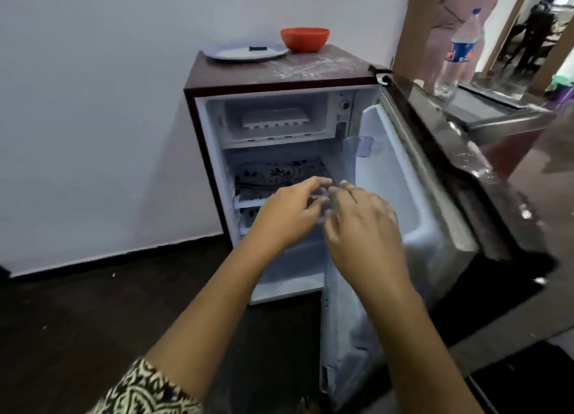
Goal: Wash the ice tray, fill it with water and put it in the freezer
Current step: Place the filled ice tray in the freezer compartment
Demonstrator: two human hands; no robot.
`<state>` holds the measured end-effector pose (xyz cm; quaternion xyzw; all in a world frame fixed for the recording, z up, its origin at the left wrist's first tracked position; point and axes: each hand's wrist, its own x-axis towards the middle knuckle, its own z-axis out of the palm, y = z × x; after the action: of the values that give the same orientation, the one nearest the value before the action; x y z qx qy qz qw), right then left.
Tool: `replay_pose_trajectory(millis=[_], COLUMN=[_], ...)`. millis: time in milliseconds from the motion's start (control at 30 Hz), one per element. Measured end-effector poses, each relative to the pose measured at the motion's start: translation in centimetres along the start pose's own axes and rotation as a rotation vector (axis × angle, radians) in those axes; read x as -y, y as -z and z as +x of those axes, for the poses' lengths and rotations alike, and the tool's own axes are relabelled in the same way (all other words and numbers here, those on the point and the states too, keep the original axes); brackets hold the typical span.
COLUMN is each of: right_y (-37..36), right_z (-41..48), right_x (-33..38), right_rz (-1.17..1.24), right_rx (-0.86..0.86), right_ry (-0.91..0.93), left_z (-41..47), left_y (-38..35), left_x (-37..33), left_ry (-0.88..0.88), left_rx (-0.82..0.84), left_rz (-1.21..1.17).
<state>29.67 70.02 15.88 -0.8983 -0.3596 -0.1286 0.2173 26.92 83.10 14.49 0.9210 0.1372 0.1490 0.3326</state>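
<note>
A white ice tray (275, 118) lies in the freezer compartment (230, 134) at the top of a small maroon fridge (279, 79). The fridge door (413, 177) stands wide open to the right. My left hand (289, 214) and my right hand (363, 227) hover close together in front of the middle shelf, below the freezer. Both hands have their fingers apart and hold nothing. They are well clear of the tray.
On top of the fridge stand a red bowl (305, 39) and a flat plate (247, 52). A plastic bottle (456, 53) stands on a surface at the right. A person (456, 19) stands in the doorway behind. A patterned shelf liner (279, 174) covers the fridge shelf. The floor is dark.
</note>
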Motion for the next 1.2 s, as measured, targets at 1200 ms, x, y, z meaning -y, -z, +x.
replay_pose_trajectory(millis=[1200], right_y=[-15.9], right_z=[26.8], right_x=[11.1], right_rz=[0.115], right_rx=[-0.337], right_ry=[0.411], left_z=[15.6], left_y=[12.2], left_x=[18.3], left_ry=[0.072], left_rx=[-1.105], left_rz=[0.416])
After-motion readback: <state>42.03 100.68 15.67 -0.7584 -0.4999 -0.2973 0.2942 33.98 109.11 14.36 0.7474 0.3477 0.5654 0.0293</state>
